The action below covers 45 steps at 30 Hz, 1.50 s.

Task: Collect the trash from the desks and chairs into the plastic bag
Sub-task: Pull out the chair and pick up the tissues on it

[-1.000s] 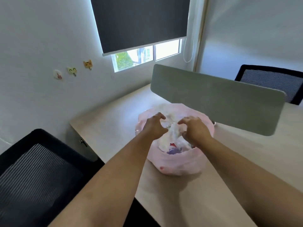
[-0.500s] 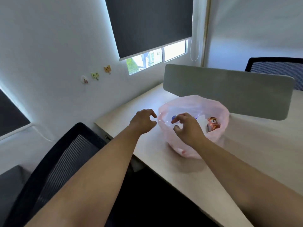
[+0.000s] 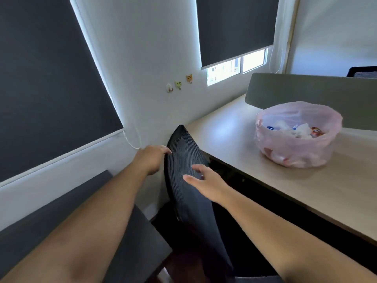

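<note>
The view has swung left since half a second ago, so a dark roller blind point(image 3: 40, 88) now fills the left side, with a dark grey panel point(image 3: 81, 221) below it at the near left. Both hands have left the bag's rim, where they were before, and are now at the black mesh chair back point(image 3: 183, 201). The left hand point(image 3: 152, 158) is at the chair back's left edge. Its fingers bend over the rim, and its grip seems to close on that edge, though the thumb is hidden. The right hand point(image 3: 206, 181) lies over the mesh face with its grip wide and its fingers spread and straight. I cannot tell whether it touches the mesh.

On the far wall above the chair hang three small cat-shaped hooks point(image 3: 179, 85), and a second blind point(image 3: 234, 27) is right of them.

The pale wooden worktop point(image 3: 234, 135) runs along the right. The plastic bag point(image 3: 295, 152) stands on it, well apart from both hands. It is thin, translucent pink and slumped into a bowl shape, with its mouth open. Inside is trash point(image 3: 293, 129): crumpled white pieces, something blue and a red-orange wrapper whose print is too small to read. A grey-green divider point(image 3: 306, 86) stands just behind the bag, and the top of another black chair point(image 3: 363, 71) shows at the far right.
</note>
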{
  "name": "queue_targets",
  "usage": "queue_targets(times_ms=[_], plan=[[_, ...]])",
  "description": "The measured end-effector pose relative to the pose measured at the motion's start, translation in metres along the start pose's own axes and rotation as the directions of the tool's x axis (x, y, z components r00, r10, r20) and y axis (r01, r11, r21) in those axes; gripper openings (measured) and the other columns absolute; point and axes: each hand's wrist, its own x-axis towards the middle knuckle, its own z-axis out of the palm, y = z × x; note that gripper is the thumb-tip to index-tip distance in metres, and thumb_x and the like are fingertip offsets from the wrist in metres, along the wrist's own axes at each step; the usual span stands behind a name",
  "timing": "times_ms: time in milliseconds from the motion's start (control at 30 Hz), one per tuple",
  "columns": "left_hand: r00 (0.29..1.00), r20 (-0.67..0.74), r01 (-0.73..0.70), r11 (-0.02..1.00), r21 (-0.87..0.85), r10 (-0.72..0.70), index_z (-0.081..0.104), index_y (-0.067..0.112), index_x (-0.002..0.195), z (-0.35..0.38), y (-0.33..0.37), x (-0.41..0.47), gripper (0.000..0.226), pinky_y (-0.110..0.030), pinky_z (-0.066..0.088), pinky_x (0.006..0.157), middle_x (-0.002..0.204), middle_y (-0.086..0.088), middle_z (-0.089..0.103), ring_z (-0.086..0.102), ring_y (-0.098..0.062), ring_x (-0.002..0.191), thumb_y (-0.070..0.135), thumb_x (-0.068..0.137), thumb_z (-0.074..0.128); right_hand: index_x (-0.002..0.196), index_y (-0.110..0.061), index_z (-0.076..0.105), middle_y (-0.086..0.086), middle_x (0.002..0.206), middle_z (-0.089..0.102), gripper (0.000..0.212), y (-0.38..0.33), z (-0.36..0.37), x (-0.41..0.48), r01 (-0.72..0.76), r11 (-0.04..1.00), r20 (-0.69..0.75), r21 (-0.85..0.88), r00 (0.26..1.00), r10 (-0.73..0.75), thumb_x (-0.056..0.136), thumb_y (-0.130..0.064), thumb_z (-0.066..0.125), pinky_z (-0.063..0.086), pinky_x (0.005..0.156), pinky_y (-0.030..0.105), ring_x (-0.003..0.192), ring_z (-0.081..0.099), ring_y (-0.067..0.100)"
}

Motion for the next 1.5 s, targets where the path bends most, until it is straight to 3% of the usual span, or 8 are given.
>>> queue_targets(times_ms=[133, 267, 433, 700, 900, 1033, 1167, 1500], plan=[[0.999, 0.014, -0.049, 0.998, -0.034, 0.05, 0.042, 0.038, 0.139, 0.026, -0.006, -0.016, 0.06, -0.037, 0.033, 0.109, 0.152, 0.01, 0.034, 0.034, -0.012, 0.139, 0.029, 0.084, 0.063, 0.15, -0.025, 0.018, 0.0, 0.154, 0.025, 0.091, -0.013, 0.045, -0.018, -0.015, 0.995, 0.149, -0.094, 0.988, 0.029, 0.078, -0.053, 0.066, 0.03, 0.109, 0.03, 0.14, 0.03, 0.019], [0.997, -0.053, -0.06, 0.995, -0.074, 0.056, 0.047, 0.039, 0.136, 0.033, -0.004, -0.018, 0.054, -0.037, 0.03, 0.11, 0.15, 0.01, 0.039, 0.031, -0.012, 0.14, 0.03, 0.086, 0.064, 0.149, -0.03, 0.015, 0.0, 0.152, 0.027, 0.092, -0.012, 0.051, -0.025, -0.03, 0.985, 0.124, -0.172, 0.991, 0.052, 0.073, -0.038, 0.066, 0.043, 0.102, 0.036, 0.131, 0.041, 0.023], [0.986, -0.097, -0.143, 0.986, -0.082, 0.135, 0.064, 0.038, 0.119, 0.026, 0.005, -0.017, 0.05, -0.033, 0.034, 0.104, 0.136, 0.01, 0.049, 0.04, -0.014, 0.129, 0.037, 0.071, 0.078, 0.148, -0.035, 0.016, 0.002, 0.152, 0.029, 0.091, -0.003, 0.024, -0.04, -0.066, 0.988, 0.21, -0.14, 0.973, 0.095, 0.075, -0.034, 0.07, 0.037, 0.107, 0.033, 0.134, 0.038, 0.021], [0.923, -0.097, -0.381, 0.917, -0.114, 0.372, 0.063, 0.027, 0.088, 0.022, 0.065, -0.013, 0.057, -0.033, 0.041, 0.09, 0.113, 0.01, 0.059, 0.052, -0.014, 0.11, 0.06, 0.045, 0.082, 0.148, -0.037, 0.018, -0.006, 0.149, 0.036, 0.085, 0.019, -0.068, -0.072, -0.273, 0.91, 0.474, -0.313, 0.785, 0.398, 0.081, -0.019, 0.068, 0.042, 0.1, 0.034, 0.128, 0.044, 0.018], [0.865, 0.007, -0.502, 0.865, 0.025, 0.502, 0.06, 0.032, 0.106, 0.02, 0.11, 0.008, 0.062, -0.035, 0.036, 0.1, 0.118, 0.008, 0.057, 0.05, -0.016, 0.114, 0.067, 0.057, 0.072, 0.144, -0.028, 0.031, -0.004, 0.13, 0.049, 0.072, 0.013, -0.105, -0.085, -0.333, 0.867, 0.181, -0.37, 0.89, 0.419, 0.082, -0.029, 0.066, 0.047, 0.094, 0.034, 0.119, 0.051, 0.018], [0.861, 0.051, -0.507, 0.861, 0.035, 0.506, 0.061, 0.032, 0.107, 0.032, 0.132, 0.021, 0.059, -0.033, 0.036, 0.099, 0.112, 0.009, 0.063, 0.055, -0.015, 0.111, 0.07, 0.062, 0.066, 0.14, -0.019, 0.042, -0.001, 0.133, 0.052, 0.072, 0.031, -0.1, -0.094, -0.341, 0.642, -0.006, -0.687, 0.886, 0.464, 0.078, -0.046, 0.067, 0.046, 0.097, 0.035, 0.12, 0.052, 0.023], [0.877, -0.033, -0.48, 0.877, -0.021, 0.479, 0.065, 0.035, 0.099, 0.039, 0.159, 0.027, 0.047, -0.03, 0.041, 0.084, 0.101, 0.012, 0.068, 0.062, -0.015, 0.1, 0.068, 0.065, 0.064, 0.101, -0.02, 0.065, -0.001, 0.099, 0.067, 0.038, 0.067, -0.114, -0.104, -0.362, 0.608, -0.313, -0.706, 0.93, 0.191, 0.074, -0.046, 0.058, 0.05, 0.074, 0.031, 0.091, 0.062, 0.023], [0.89, -0.092, -0.455, 0.886, -0.092, 0.447, 0.067, 0.035, 0.103, 0.041, 0.227, 0.053, 0.049, -0.03, 0.036, 0.088, 0.102, 0.013, 0.068, 0.06, -0.015, 0.1, 0.068, 0.067, 0.064, 0.081, -0.024, 0.06, -0.003, 0.082, 0.058, 0.025, 0.102, -0.185, -0.1, -0.435, 0.577, -0.38, -0.691, 0.898, 0.222, 0.07, -0.047, 0.061, 0.039, 0.069, 0.028, 0.087, 0.057, 0.021]])
